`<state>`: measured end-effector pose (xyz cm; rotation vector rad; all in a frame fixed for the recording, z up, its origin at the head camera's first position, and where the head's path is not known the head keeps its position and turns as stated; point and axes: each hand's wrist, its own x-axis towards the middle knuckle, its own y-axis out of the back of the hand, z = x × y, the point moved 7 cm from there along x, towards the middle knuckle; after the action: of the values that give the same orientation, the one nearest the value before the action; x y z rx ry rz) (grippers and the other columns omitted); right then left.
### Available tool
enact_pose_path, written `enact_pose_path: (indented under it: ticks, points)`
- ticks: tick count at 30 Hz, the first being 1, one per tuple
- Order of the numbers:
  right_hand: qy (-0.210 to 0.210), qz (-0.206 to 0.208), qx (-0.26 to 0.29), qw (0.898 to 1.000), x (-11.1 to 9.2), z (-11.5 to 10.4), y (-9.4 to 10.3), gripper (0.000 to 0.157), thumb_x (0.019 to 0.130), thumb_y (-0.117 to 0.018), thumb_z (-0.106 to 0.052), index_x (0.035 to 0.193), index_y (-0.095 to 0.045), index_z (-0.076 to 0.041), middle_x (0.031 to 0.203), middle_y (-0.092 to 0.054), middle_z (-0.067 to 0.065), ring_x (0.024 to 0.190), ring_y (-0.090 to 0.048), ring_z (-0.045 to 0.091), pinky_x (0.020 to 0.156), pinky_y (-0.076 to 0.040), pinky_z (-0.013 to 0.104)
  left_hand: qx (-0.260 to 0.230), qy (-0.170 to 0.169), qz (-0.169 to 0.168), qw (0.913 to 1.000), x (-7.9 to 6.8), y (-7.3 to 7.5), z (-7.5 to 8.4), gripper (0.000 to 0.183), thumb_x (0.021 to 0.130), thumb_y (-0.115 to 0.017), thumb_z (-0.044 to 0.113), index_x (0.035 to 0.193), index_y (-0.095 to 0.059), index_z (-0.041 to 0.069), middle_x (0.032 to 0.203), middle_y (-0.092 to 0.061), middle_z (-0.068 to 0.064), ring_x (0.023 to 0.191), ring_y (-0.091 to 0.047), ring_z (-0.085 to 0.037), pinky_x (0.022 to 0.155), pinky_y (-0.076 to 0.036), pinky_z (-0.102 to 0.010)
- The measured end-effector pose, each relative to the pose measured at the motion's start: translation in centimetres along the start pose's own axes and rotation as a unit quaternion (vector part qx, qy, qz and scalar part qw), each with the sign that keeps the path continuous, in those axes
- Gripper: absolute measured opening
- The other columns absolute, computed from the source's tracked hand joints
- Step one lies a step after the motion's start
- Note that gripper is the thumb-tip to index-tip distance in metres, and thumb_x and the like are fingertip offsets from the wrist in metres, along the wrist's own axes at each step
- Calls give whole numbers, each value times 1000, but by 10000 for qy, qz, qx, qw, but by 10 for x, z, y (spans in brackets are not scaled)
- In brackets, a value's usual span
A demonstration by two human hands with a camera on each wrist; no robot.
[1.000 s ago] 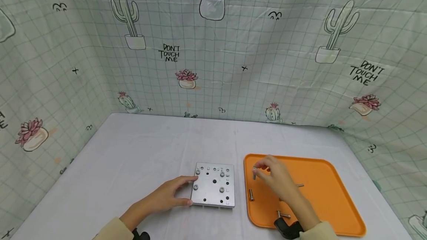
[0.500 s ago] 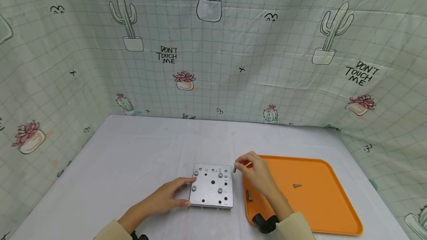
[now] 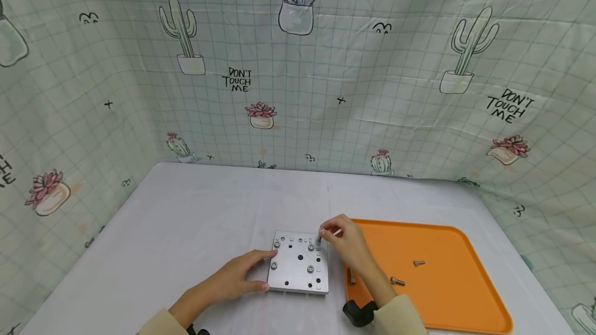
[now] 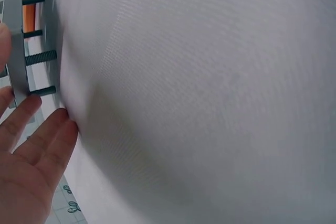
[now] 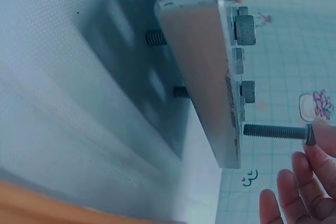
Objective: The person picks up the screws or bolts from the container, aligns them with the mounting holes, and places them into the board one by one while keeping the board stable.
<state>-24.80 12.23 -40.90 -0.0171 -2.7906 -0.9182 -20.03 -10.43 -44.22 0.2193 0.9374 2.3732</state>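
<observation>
A square silver metal plate [image 3: 293,275] with holes sits raised above the white table, several socket-head bolts [image 3: 310,269] through it. Below it, their threaded ends [image 4: 41,57] stick out in the left wrist view. My left hand [image 3: 237,275] holds the plate's left side, index finger on the edge and thumb at the near corner. Above the far right corner, my right hand [image 3: 346,244] pinches another bolt [image 5: 275,131] by its head between thumb and finger. Its threaded tip points at the plate's top face, close to it in the right wrist view.
An orange tray [image 3: 447,288] lies right of the plate, partly under my right forearm. In it are a bolt [image 3: 352,276] by the left rim, another bolt [image 3: 398,281] near the middle and a smaller bolt [image 3: 419,263] farther back. A printed cloth [image 3: 298,76] hangs behind the table.
My right hand has carried the pinched bolt leftward, from above the tray to above the plate's far right corner. My left hand stays at the plate's left side.
</observation>
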Motion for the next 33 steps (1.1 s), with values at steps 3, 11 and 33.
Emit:
enact_pose_path:
  ticks: [3,11,33]
  points:
    - [-9,13,-38,10000,-1,0,-2,7,83,-69,-11,89,-68,-8,87,-60,0,81,-55,12,72,-51,23,15,17,-6,10000,0,-1,-1,63,82,-67,36,138,-44,17,142,-46,-4,126,-47,-30,104,-40,-45]
    - [45,14,-90,9999,-2,2,-5,7,83,-68,-11,90,-68,-8,87,-60,0,81,-55,13,71,-51,23,44,16,-9,10000,-1,0,0,62,83,-68,35,138,-44,18,142,-46,-3,127,-47,-29,105,-39,-45]
    - [46,-143,-360,9992,-6,6,-11,9,85,-67,-16,92,-67,-10,88,-59,-1,81,-53,11,70,-50,23,-47,81,-74,9999,1,0,0,64,81,-68,37,138,-44,16,142,-45,-6,127,-47,-30,105,-39,-47]
